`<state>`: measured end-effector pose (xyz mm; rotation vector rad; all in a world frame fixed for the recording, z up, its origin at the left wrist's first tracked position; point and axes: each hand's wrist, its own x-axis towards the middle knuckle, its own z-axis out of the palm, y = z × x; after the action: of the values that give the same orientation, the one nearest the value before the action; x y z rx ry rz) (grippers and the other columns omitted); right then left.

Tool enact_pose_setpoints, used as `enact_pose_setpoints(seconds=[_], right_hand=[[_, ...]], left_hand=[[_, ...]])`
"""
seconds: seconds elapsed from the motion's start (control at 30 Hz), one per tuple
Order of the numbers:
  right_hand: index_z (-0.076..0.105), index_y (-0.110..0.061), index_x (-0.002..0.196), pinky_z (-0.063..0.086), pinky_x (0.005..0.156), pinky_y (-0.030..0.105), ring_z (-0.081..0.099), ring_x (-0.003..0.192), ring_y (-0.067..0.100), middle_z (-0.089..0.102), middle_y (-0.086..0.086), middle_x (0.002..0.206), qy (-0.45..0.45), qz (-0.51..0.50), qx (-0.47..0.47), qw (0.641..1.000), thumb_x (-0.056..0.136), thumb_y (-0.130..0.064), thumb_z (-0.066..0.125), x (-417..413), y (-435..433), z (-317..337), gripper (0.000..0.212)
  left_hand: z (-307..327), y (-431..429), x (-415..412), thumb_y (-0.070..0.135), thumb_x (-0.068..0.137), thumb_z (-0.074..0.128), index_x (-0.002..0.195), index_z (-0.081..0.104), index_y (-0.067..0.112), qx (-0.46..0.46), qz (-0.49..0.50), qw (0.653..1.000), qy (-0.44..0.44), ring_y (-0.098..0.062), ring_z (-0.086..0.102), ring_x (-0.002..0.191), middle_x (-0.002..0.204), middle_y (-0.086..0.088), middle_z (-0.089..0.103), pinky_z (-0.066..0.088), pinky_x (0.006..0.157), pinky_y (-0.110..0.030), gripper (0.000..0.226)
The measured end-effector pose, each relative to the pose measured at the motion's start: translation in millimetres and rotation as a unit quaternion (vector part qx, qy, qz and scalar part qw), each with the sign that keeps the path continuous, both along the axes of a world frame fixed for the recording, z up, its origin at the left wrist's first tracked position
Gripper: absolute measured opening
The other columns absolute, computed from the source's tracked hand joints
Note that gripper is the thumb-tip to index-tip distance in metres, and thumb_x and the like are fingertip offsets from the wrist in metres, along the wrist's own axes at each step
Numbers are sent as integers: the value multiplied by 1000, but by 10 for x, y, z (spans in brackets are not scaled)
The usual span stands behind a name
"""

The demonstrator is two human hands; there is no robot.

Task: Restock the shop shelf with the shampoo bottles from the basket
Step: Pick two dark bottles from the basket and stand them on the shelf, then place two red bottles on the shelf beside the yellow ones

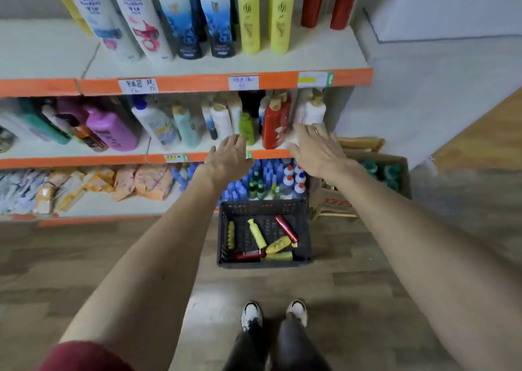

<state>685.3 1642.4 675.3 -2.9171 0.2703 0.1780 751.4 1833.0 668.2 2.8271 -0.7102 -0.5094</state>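
At frame centre, the left hand (228,159) and right hand (316,150) reach splayed and empty, flanking a red bottle (275,125); a nudge could topple its crowded neighbours.

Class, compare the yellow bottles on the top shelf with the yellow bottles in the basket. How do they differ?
The shelf yellow bottles stand upright; the basket yellow bottles lie flat. The shelf yellow bottles line up side by side; the basket yellow bottles point different ways. Both sets are yellow.
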Motion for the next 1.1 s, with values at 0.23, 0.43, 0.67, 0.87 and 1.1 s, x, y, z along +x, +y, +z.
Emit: enact_pose_setpoints(seconds=[0.23,0.43,0.67,0.87,1.1], right_hand=[[38,-13,139,35,105,48,32,138,32,48,14,142,114,-12,45,992,103,-40,38,-25,-52,-2386,45],[37,-13,142,35,105,47,35,136,35,48,16,144,197,-39,41,979,102,-40,40,-99,-126,-4896,49],[36,-22,146,37,101,44,39,130,34,51,11,141,249,-17,65,966,102,-31,46,-179,-125,-7153,46],[46,-23,138,41,102,44,42,127,35,52,11,138,250,-12,50,967,97,-23,51,-15,-247,-8358,41],[46,-18,139,39,105,45,42,127,36,47,13,140,214,-35,23,976,96,-17,51,205,-447,-8978,44]], left_hand=[[-2380,-137,-123,25,94,47,138,38,8,-25,5,995,97,-35,41,128,138,-14,42,38,102,-47,48],[-4885,-83,-247,28,94,49,144,32,11,16,12,986,167,-31,35,136,147,-11,36,32,110,-46,56],[-7071,3,-230,26,96,46,145,30,15,51,22,979,198,-29,38,133,143,-9,37,35,106,-42,52],[-8162,-5,39,26,96,48,148,27,12,76,2,974,214,-29,33,138,150,-14,31,29,109,-37,58],[-8873,51,188,28,92,60,142,34,6,190,-30,953,233,-27,47,129,146,-13,41,41,102,-33,61]])
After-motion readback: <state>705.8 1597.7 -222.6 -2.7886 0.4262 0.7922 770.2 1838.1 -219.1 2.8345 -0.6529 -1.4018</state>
